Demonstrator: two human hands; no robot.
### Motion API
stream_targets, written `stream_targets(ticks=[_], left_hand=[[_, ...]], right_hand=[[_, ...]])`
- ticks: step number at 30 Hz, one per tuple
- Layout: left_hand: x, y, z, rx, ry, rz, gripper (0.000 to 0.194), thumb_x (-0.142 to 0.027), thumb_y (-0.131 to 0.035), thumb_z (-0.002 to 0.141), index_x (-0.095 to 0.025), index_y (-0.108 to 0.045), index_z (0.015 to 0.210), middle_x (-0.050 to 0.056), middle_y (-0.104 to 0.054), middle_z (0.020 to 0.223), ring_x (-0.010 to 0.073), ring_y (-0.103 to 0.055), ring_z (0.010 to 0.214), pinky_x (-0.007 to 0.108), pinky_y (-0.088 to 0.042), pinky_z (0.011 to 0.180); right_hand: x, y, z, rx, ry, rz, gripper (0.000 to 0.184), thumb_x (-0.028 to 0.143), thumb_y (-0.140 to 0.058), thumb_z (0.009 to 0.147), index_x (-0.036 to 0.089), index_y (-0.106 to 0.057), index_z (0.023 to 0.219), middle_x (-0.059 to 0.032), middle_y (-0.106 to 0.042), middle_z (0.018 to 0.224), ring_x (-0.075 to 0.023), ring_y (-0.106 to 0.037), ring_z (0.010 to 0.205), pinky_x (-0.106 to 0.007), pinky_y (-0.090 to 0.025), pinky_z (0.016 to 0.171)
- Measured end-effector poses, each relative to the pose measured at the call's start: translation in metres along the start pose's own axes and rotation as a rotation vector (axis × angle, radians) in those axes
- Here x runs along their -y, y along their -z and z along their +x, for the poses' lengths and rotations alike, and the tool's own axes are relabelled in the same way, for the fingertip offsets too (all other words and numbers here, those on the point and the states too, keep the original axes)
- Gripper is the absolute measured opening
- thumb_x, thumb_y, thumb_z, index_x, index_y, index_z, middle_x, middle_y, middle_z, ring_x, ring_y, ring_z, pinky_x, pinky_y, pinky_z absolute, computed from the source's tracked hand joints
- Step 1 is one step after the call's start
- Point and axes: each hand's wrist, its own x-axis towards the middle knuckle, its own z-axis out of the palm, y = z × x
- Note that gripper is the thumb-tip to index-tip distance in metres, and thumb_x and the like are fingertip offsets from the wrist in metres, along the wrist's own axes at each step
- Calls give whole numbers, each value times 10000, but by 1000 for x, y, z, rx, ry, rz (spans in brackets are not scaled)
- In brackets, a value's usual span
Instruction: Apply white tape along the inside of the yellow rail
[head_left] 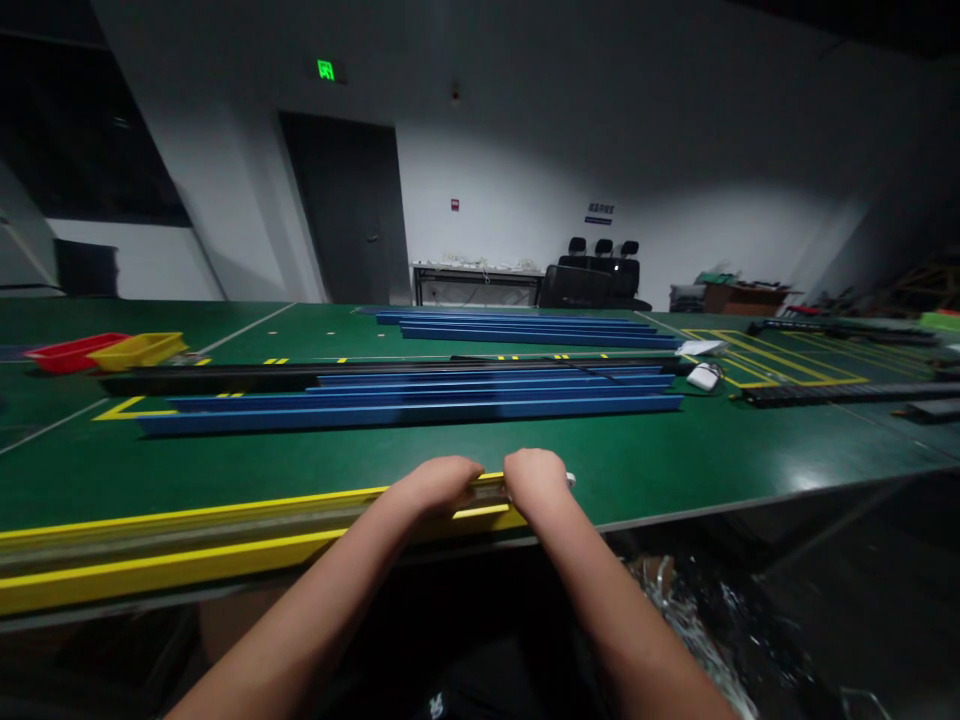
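A long yellow channel (225, 555) with a greyish inside lies along the table's near edge, running from the left side of the view to my hands. My left hand (448, 482) is closed over the channel near its right end, fingers curled down out of sight. Just to its right, my right hand (537, 478) is also closed, at the channel's end, knuckles up. A small gap between the hands shows the channel's inside. What either hand pinches is hidden. A small white piece (571, 480) peeks out beyond my right hand.
Beyond the channel on the green table (600, 460) lie blue profiles (555, 405) and a long black bar (225, 380). Red (71, 352) and yellow trays (142, 350) stand at left. A white device (703, 376) and dark strips (847, 394) are at right. Wires (694, 640) hang below the edge.
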Motion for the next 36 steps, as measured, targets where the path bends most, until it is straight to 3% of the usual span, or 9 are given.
stream_targets(ticks=[5,10,15,22,27,32,36], left_hand=[[3,-1,-5,-37,-52,-9,179,-305,-544,841,-229,-659,956,86,-732,1020,254,-682,926,300,-489,744],[13,-1,-13,-38,-71,-22,178,-314,-539,844,-226,-656,947,79,-719,1004,238,-669,894,282,-468,720],[44,-5,-37,-27,-67,-38,188,-345,-532,852,-229,-649,943,62,-714,1008,228,-653,887,274,-450,723],[84,-13,-67,-31,-14,-86,165,-361,-545,851,-224,-631,885,39,-707,934,203,-645,842,262,-431,700],[79,-7,-67,-5,48,-84,186,-384,-568,815,-221,-644,864,43,-714,877,195,-648,768,263,-421,639],[61,1,-58,18,103,8,173,-315,-590,760,-237,-677,887,68,-737,895,228,-675,781,273,-443,614],[41,4,-45,18,96,31,223,-304,-564,772,-238,-695,940,101,-743,928,255,-688,806,301,-482,647]], right_hand=[[-9,1,-6,-17,45,14,307,412,-675,788,157,-760,936,-181,-746,926,-307,-716,861,-376,-533,734],[-25,7,-18,-28,169,76,388,560,-541,877,260,-723,1042,-100,-749,972,-245,-697,912,-313,-488,760],[-31,15,-24,-19,325,246,343,506,-540,901,327,-650,1171,-37,-743,995,-191,-673,888,-252,-427,709],[-17,-1,-18,-56,249,182,408,547,-581,867,313,-631,1198,-54,-740,996,-223,-678,947,-281,-441,751],[-13,-16,-15,-26,144,129,418,560,-573,871,270,-632,1166,-80,-731,1001,-236,-678,961,-294,-448,757],[-20,-31,-16,-19,172,155,385,560,-513,911,253,-642,1105,-78,-707,1008,-218,-652,989,-278,-423,780],[-23,-42,-16,-90,165,195,377,553,-510,916,248,-652,1086,-71,-649,1057,-198,-623,1002,-269,-413,815]])
